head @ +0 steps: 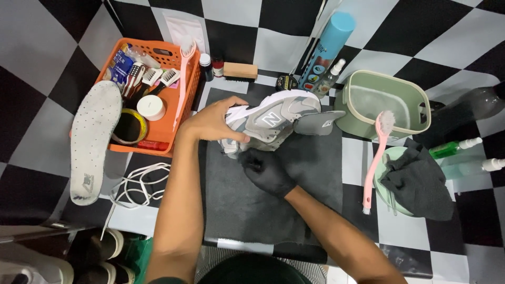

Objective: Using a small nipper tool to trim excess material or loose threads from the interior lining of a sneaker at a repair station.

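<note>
A grey and white sneaker [273, 122] lies on its side at the centre of a dark mat [273, 200], the bare left hand [213, 123] clamped over its heel from 9 o'clock. The black-gloved right hand [265, 171] presses beneath it at 6 o'clock, fingers curled; whether it grips anything cannot be told. Judging by this, wiping is underway; a pink brush [374, 163] waits at 3 o'clock, an orange basket [181, 105] at 10 o'clock.

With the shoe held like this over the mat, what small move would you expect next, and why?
Probably a short wipe along the lower side of the shoe. The bare left hand steadies it from above over the dark mat, while the gloved right hand is pressed just under it. Whether that hand holds a cloth cannot be seen.
</note>
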